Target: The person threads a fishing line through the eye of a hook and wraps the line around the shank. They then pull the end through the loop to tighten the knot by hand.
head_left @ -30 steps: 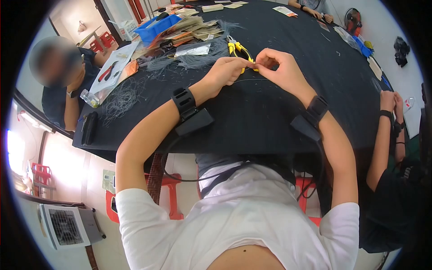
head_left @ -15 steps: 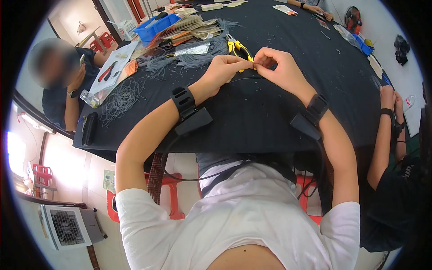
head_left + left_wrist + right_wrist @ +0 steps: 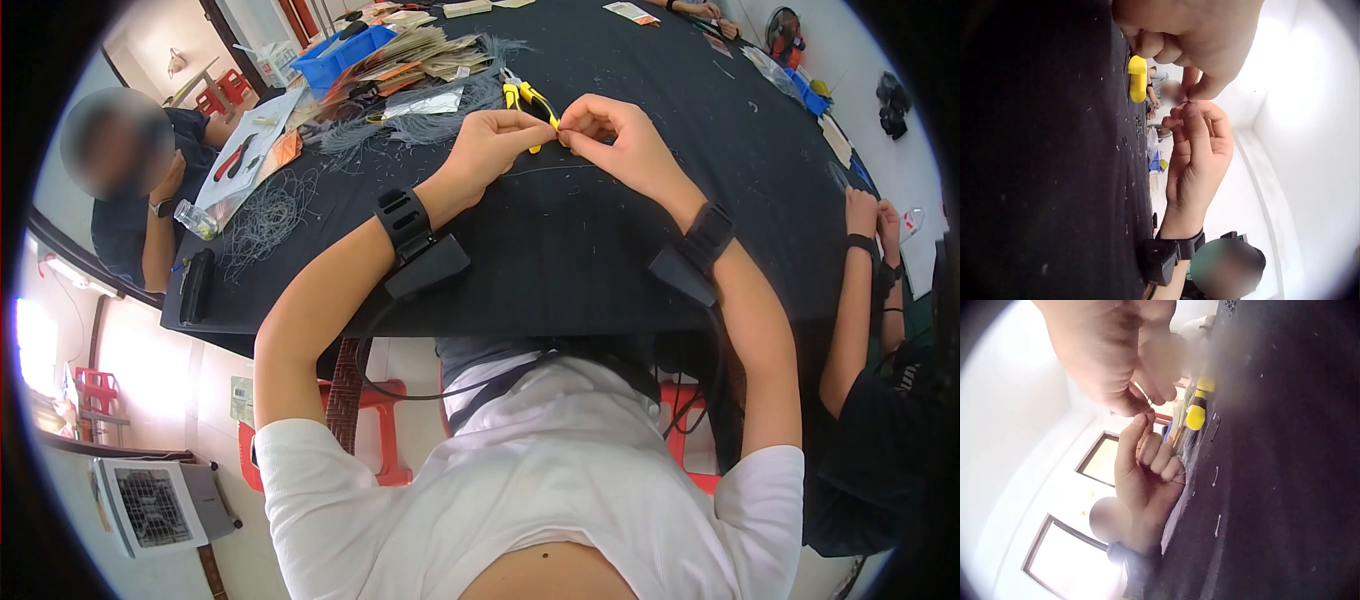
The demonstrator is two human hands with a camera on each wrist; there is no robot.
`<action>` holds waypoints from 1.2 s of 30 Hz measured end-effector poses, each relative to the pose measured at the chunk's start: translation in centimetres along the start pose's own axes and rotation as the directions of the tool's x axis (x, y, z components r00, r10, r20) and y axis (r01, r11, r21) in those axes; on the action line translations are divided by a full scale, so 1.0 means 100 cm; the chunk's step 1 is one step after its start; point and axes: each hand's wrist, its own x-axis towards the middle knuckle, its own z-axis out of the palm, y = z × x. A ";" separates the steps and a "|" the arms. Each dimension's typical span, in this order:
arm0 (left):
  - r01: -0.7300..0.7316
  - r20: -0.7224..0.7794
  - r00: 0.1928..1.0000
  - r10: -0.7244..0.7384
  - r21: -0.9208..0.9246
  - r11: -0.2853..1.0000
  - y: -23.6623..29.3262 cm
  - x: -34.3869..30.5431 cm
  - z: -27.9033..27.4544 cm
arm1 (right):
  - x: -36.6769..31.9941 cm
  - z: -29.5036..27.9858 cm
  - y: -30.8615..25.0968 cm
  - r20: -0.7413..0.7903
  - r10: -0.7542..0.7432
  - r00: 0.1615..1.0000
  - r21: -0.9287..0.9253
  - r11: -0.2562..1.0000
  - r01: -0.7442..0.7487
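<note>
Left hand (image 3: 490, 140): I see thumb and forefinger pinched together, the other fingers curled under the palm
Right hand (image 3: 615, 135): same pinch, its fingertips meeting the left hand's tips
Wrists: both turned inward, towards each other
Left forearm (image 3: 330, 290): I read it as stretched forward and angled inward, elbow out wide
Right forearm (image 3: 745, 320): stretched forward, angled inward, so the two converge

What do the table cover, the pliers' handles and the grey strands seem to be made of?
Table cover: black cloth, matte; lint specks cling to it. Pliers' handles: yellow plastic or rubber sleeves, smooth, slightly glossy. Grey strands: probably thin wire; they keep curls and bends. The left hand and right hand seem to pinch one.
</note>
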 end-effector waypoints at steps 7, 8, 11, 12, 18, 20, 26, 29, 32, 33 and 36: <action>-0.011 0.011 1.000 0.011 -0.006 1.000 -0.001 0.000 -0.001 | -0.001 0.000 -0.002 0.031 0.038 0.999 0.012 0.999 -0.039; -0.008 0.012 1.000 0.008 -0.003 1.000 -0.001 0.000 -0.001 | -0.001 -0.001 -0.002 0.031 0.034 0.999 0.000 0.999 -0.034; -0.005 0.019 1.000 0.005 -0.002 1.000 -0.002 0.001 -0.001 | -0.001 0.000 -0.001 0.000 -0.002 1.000 -0.016 1.000 0.002; -0.007 0.024 1.000 0.008 -0.008 1.000 -0.003 0.002 -0.002 | -0.001 0.000 -0.001 -0.015 -0.016 1.000 -0.018 1.000 0.016; -0.025 0.034 0.999 0.026 -0.013 1.000 -0.003 0.001 -0.001 | -0.001 0.000 -0.004 -0.012 -0.016 1.000 -0.030 0.999 0.015; -0.027 0.038 0.999 0.028 -0.015 1.000 -0.004 0.002 -0.002 | -0.001 0.000 -0.002 -0.004 -0.025 1.000 -0.041 0.999 0.025; -0.010 0.028 1.000 0.011 -0.008 1.000 -0.002 0.001 -0.001 | -0.001 0.000 -0.001 0.004 -0.025 1.000 -0.053 0.998 0.026; -0.008 0.018 1.000 0.008 -0.002 1.000 -0.001 0.001 0.000 | -0.001 0.000 -0.002 -0.006 -0.021 1.000 -0.056 0.998 0.021; -0.013 0.013 1.000 0.013 -0.001 1.000 -0.002 0.001 0.000 | -0.001 0.000 0.000 -0.009 -0.032 0.999 -0.062 0.998 0.031; -0.012 0.011 1.000 0.012 0.000 1.000 -0.002 0.001 -0.001 | 0.000 0.000 0.000 -0.008 -0.039 0.999 -0.065 0.997 0.038; -0.008 0.009 1.000 0.009 -0.007 1.000 -0.001 0.001 -0.001 | -0.001 0.000 -0.001 -0.019 -0.033 0.999 -0.063 0.997 0.032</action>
